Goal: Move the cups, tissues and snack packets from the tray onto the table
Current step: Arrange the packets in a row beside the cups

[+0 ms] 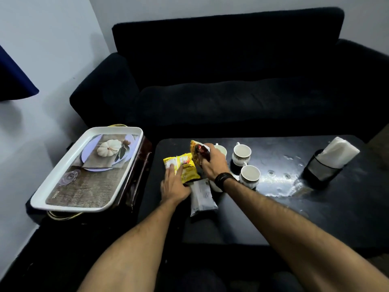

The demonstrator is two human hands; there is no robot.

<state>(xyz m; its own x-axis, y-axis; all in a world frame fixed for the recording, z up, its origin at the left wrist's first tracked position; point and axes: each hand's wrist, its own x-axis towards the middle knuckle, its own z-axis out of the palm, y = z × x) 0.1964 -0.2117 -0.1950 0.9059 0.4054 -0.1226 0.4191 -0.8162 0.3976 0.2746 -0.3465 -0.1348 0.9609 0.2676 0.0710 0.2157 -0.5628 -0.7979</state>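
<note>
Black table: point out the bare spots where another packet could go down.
The table is bare along its near edge, below the white packet, and in the glossy stretch between the cups and the tissue holder. It's crowded at the left, where both hands work the yellow packets.

The low black table (pixel 263 207) is carrying pretty much everything: three white ceramic cups (pixel 241 153) are sitting clustered mid-table, a white plastic packet (pixel 203 197) is lying near the front edge, a yellow snack packet (pixel 185 167) is resting just behind it, and a dark holder of white tissues (pixel 328 163) is standing at the right.
</note>
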